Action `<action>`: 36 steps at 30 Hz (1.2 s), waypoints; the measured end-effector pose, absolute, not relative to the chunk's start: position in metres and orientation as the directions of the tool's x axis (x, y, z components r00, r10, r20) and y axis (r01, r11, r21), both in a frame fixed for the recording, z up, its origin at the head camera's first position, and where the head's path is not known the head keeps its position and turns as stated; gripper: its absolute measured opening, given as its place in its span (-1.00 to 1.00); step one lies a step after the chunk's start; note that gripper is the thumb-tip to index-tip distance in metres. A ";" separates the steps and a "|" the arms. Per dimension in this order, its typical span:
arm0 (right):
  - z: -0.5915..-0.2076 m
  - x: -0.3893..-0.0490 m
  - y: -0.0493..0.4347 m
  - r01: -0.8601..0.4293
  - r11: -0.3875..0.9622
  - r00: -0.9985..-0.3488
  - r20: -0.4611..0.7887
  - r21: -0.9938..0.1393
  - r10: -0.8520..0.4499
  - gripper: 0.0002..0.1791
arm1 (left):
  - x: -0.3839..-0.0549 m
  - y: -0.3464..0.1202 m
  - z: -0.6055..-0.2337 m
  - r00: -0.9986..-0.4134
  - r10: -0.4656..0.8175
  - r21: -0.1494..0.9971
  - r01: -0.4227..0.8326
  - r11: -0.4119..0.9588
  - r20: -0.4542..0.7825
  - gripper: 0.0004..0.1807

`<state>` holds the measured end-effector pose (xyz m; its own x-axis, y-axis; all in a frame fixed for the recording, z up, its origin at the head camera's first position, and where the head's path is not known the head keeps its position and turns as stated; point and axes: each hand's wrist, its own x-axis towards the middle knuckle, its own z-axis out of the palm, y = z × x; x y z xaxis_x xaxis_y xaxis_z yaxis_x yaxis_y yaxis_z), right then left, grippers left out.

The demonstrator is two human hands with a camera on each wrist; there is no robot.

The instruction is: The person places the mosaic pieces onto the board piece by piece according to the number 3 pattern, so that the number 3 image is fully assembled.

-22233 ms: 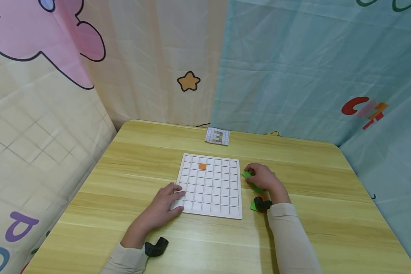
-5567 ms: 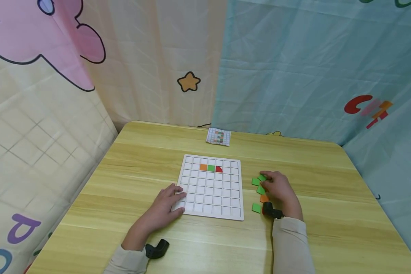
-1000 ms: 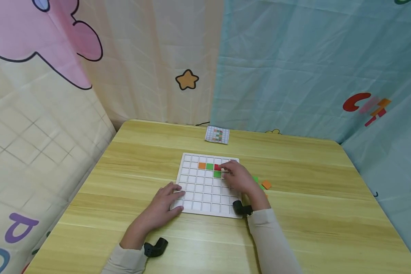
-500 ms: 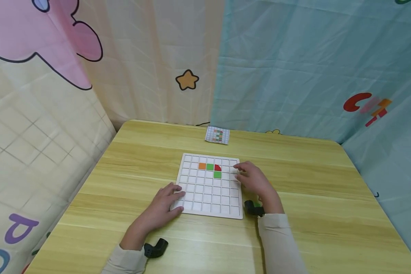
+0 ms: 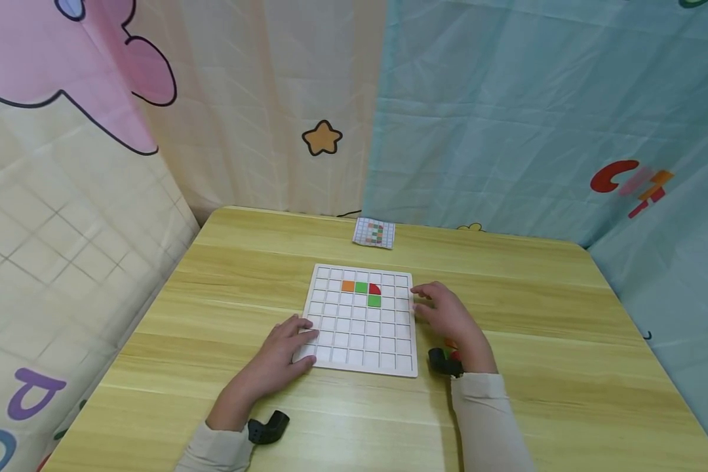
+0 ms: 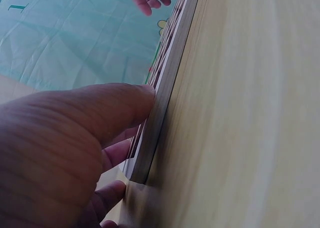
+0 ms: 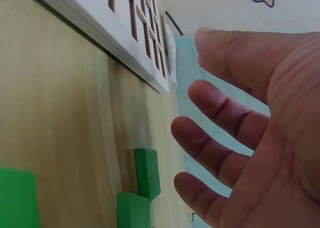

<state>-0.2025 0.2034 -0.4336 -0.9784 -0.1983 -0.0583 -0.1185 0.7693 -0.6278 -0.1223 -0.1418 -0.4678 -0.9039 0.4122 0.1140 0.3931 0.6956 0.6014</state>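
My left hand (image 5: 280,354) rests with fingers spread on the lower left corner of a white grid board (image 5: 342,341); in the left wrist view its thumb (image 6: 120,106) lies along the board's edge. On the board sit an orange square tile (image 5: 348,286), a green square tile (image 5: 361,288) and a red quarter-round tile (image 5: 374,289) in a row. A second green square tile (image 5: 374,301) lies directly below the red one. Just off the board's right edge hovers my right hand (image 5: 448,314), fingers relaxed and holding nothing. Green blocks (image 7: 147,173) lie on the table beneath it.
A small card (image 5: 374,233) printted with a coloured grid pattern lies behind the board at the table's far edge. Further tiles, including a red one (image 5: 455,355), are partly hidden under the right wrist. Printed curtains (image 5: 484,118) stand behind the table (image 5: 224,275).
The green tile, red quarter-round and lower green tile have joined the orange tile on the board. Within the last second my right hand has drawn back rightward from the tiles; the left stays put.
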 end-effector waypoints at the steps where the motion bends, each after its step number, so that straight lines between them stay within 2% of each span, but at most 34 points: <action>1: -0.433 -0.202 0.204 -0.120 0.769 -0.978 -0.057 -0.629 -0.199 -0.59 | -0.122 -0.142 -0.468 -0.905 0.410 0.602 0.389 0.697 0.110 -0.49; 8: -0.432 -0.199 0.212 -0.169 0.771 -0.974 -0.016 -0.614 -0.226 -0.59 | -0.122 -0.141 -0.468 -0.908 0.406 0.601 0.384 0.701 0.105 -0.50; 17: -0.434 -0.198 0.233 -0.149 0.794 -0.982 -0.006 -0.589 -0.188 -0.57 | -0.122 -0.142 -0.467 -0.906 0.410 0.600 0.389 0.699 0.110 -0.50; 26: -0.436 -0.196 0.247 -0.050 0.816 -0.987 -0.094 -0.576 -0.128 -0.55 | -0.122 -0.142 -0.466 -0.904 0.411 0.595 0.394 0.701 0.115 -0.50; 36: -0.444 -0.199 0.250 -0.053 0.829 -0.985 -0.109 -0.556 -0.137 -0.61 | -0.122 -0.141 -0.466 -0.905 0.410 0.603 0.391 0.695 0.114 -0.49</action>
<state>-0.1994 0.2504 -0.4443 -0.9846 -0.1367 -0.1093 -0.0534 0.8292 -0.5564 -0.1216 -0.1415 -0.4662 -0.9050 0.4097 0.1144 0.3910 0.6952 0.6031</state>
